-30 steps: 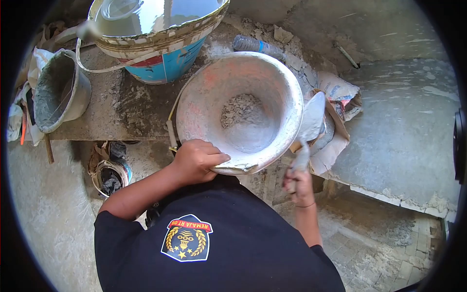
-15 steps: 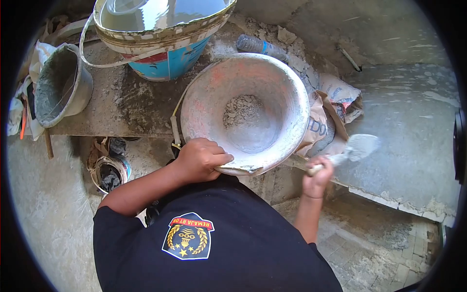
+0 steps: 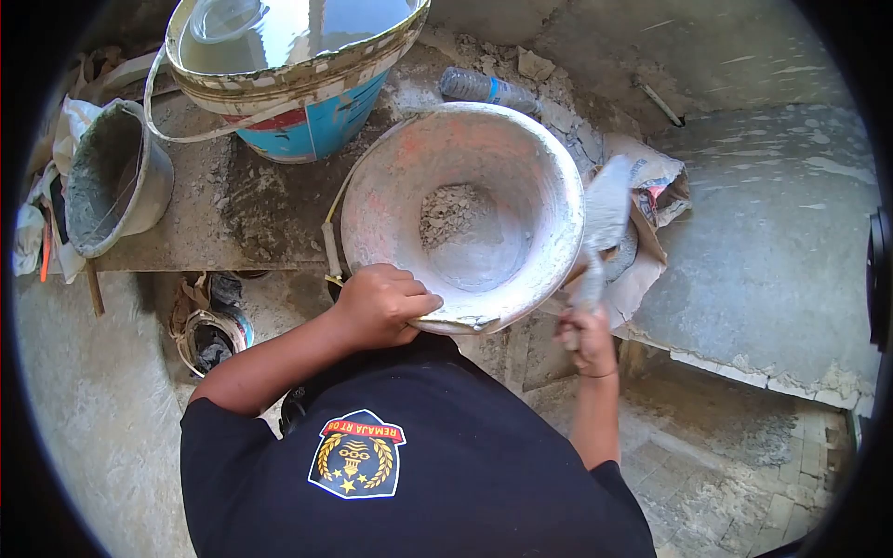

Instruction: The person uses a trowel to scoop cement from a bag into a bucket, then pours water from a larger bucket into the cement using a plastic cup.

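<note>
My left hand (image 3: pixel 383 302) is closed over the near rim of a dusty bucket (image 3: pixel 381 186), which tilts toward me. Grey, crumbly powder (image 3: pixel 453 216) lies at the bottom of that bucket. In my right hand (image 3: pixel 588 337) is a trowel (image 3: pixel 607 209), gripped by its handle, with its blade raised and blurred by motion. The blade is just right of the bucket's rim, in front of a torn paper sack (image 3: pixel 642 270). Part of the sack is hidden behind the trowel and the bucket.
A large blue-and-white bucket of water (image 3: pixel 321 116) stands behind on the ledge. To its left sits a grey-stained bucket (image 3: pixel 153 181). A plastic bottle (image 3: pixel 488 88) lies by rubble at the back. Below the ledge is a small pail (image 3: pixel 209 344) with dark contents.
My right hand has swung the trowel left and up, from over the grey slab to beside the bucket's rim. My left hand keeps its hold on the rim.
</note>
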Motion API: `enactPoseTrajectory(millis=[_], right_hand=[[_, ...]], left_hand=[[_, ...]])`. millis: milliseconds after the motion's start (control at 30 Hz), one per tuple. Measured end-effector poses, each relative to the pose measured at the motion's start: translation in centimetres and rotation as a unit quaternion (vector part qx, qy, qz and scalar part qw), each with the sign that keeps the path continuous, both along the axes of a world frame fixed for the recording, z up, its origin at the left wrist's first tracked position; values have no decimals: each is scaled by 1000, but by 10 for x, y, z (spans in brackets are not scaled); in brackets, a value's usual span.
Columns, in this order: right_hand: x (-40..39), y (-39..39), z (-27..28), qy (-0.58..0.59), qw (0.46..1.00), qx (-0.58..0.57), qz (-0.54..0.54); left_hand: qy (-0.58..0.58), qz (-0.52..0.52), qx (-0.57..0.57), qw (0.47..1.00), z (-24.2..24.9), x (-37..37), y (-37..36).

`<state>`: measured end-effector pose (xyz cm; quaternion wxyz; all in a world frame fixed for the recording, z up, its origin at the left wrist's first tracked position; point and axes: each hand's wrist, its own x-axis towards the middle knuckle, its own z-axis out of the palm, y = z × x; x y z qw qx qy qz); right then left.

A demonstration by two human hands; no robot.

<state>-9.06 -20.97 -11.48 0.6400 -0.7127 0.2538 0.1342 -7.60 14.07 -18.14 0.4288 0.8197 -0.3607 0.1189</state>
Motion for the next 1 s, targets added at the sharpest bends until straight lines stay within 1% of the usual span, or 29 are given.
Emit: enactPoseTrajectory(millis=[33, 67, 100, 133, 200, 233, 267, 300, 367, 400, 433, 467, 500, 533, 567, 600, 633, 667, 700, 733, 767, 833, 867, 967, 1000], right_hand=[[4, -12, 12, -6, 999, -18, -40], [11, -17, 16, -75, 992, 48, -89], [18, -19, 16, -144, 973, 114, -139], [21, -15, 11, -142, 973, 113, -141], [22, 0, -3, -67, 984, 25, -162], [22, 8, -4, -69, 983, 24, -166], [21, 15, -2, -8, 999, 1, -49], [19, 19, -2, 55, 996, -21, 69], [34, -1, 3, 36, 997, -27, 56], [39, -2, 6, -40, 999, 20, -8], [43, -2, 8, -115, 988, 67, -73], [46, -9, -8, -125, 979, 86, -138], [41, 1, -6, -127, 978, 85, -139], [32, 20, -3, -21, 999, -32, 6], [22, 35, -3, 86, 973, -150, 150], [12, 38, -11, 92, 987, -63, 113], [16, 24, -15, 89, 988, -63, 112], [24, -2, -14, 45, 992, -57, 104], [31, -9, -8, 3, 994, -49, 97], [35, -13, -4, -7, 1000, -24, -2], [33, -9, -9, -6, 1000, -24, -2], [28, 11, -20, -32, 997, -49, -56], [16, 22, -13, 33, 985, -102, 139], [19, 5, -14, 36, 989, -85, 112], [23, -2, -8, 25, 995, -63, 66]], left_hand=[[0, 2, 1, 1000, -1, 1, 1], [-1, -2, 0, 1000, -2, 1, 2], [-3, -6, -1, 1000, -3, 1, 3], [-1, -8, -1, 1000, -4, 1, 4], [-18, -22, -10, 1000, -6, 3, 5], [-20, -26, -10, 999, -6, 4, 7], [-17, -27, -7, 999, -6, 5, 7], [-13, -29, -1, 999, -6, 4, 10], [-18, -31, -8, 999, -10, 5, 13], [-21, -30, -16, 999, -11, 5, 15], [-22, -32, -16, 999, -11, 5, 17], [-19, -35, -4, 999, -11, 6, 18], [-17, -38, 8, 999, -10, 6, 19], [-20, -37, 8, 999, -10, 7, 20], [-26, -39, 8, 999, -12, 6, 20], [-32, -42, 7, 999, -12, 5, 21], [-34, -42, 7, 999, -13, 6, 22], [-35, -45, 6, 998, -14, 5, 22], [-33, -48, 5, 998, -15, 2, 22], [-30, -46, 5, 998, -15, 0, 23], [-28, -46, 5, 999, -16, 1, 24], [-31, -48, 6, 998, -16, 2, 26], [-30, -49, 5, 998, -17, 2, 27], [-30, -47, -3, 998, -18, 3, 28], [-29, -46, -8, 999, -18, 2, 29]])
